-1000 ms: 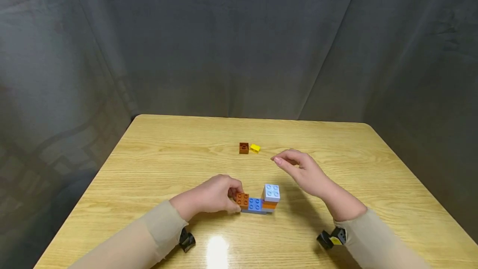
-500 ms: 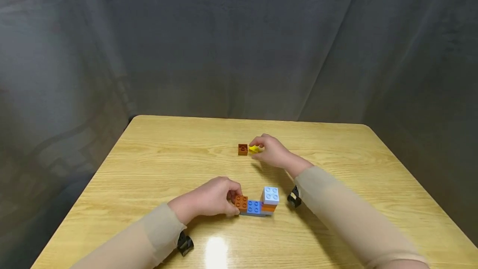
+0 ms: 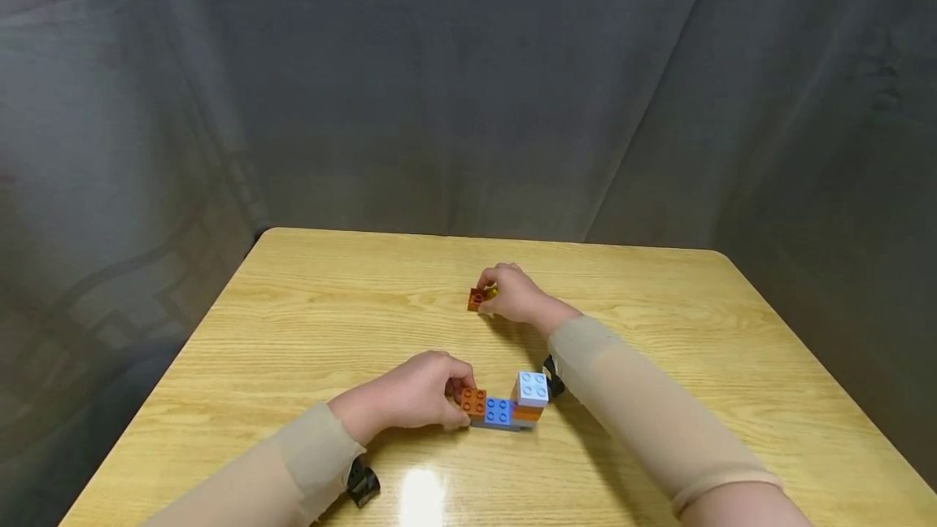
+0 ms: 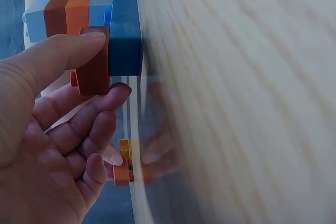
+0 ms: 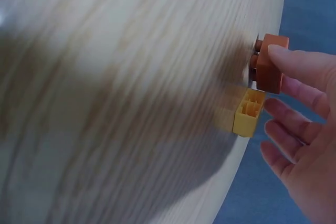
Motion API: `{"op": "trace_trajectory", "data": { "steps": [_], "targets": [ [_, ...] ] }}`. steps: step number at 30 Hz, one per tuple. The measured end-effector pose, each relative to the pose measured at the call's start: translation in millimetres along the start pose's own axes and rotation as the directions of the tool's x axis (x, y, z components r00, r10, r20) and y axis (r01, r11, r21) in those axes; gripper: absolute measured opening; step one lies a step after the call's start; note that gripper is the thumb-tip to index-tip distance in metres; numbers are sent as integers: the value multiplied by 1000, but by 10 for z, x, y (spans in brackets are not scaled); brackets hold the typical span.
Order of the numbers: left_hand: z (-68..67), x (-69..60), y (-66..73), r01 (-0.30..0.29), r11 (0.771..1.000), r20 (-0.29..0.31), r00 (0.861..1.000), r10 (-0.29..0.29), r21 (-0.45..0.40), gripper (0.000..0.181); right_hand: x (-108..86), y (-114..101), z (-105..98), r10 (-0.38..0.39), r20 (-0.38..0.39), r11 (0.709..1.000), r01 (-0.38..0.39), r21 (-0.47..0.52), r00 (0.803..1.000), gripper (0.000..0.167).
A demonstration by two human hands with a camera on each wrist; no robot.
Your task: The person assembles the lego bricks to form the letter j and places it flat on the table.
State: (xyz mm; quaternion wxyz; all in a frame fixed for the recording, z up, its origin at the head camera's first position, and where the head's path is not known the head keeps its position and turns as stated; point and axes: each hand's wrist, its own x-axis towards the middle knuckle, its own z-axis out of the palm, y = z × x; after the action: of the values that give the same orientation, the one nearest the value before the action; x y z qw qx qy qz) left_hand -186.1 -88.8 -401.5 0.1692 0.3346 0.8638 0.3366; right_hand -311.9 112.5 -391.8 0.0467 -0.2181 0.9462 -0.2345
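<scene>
My left hand [image 3: 420, 390] grips the reddish-brown toy brick [image 3: 472, 401] at the left end of a small brick assembly on the table. A blue brick [image 4: 126, 40] lies under it. At the right end rises a stack with orange and brown layers and a pale blue brick [image 3: 532, 389] on top. Farther back, my right hand [image 3: 516, 297] pinches a loose reddish-brown brick [image 5: 270, 66], which lies studs down. Beside that brick, a yellow brick [image 5: 248, 116] shows its hollow underside; the right hand partly hides it in the head view.
The wood-grain table [image 3: 329, 299] reaches back to a dark grey curtain [image 3: 439, 104]. A black wrist camera [image 3: 362, 482] is strapped to the left wrist, and another [image 3: 554, 378] to the right, close to the pale blue stack.
My right hand has reached forward and left, past the yellow brick, and now takes hold of the loose brown brick. The left hand has stayed on the assembly.
</scene>
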Motion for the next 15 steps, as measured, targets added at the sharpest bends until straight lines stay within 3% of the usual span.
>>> {"op": "trace_trajectory", "data": {
  "steps": [8,15],
  "targets": [
    [-3,9,22,-11,1000,-9,1000,11,0,23,-126,16,-97,0,-35,986,6,166,999,26],
    [-11,31,24,-20,1000,-19,1000,20,3,22,-387,42,-306,-31,-89,947,58,317,996,31]
  ]
}}
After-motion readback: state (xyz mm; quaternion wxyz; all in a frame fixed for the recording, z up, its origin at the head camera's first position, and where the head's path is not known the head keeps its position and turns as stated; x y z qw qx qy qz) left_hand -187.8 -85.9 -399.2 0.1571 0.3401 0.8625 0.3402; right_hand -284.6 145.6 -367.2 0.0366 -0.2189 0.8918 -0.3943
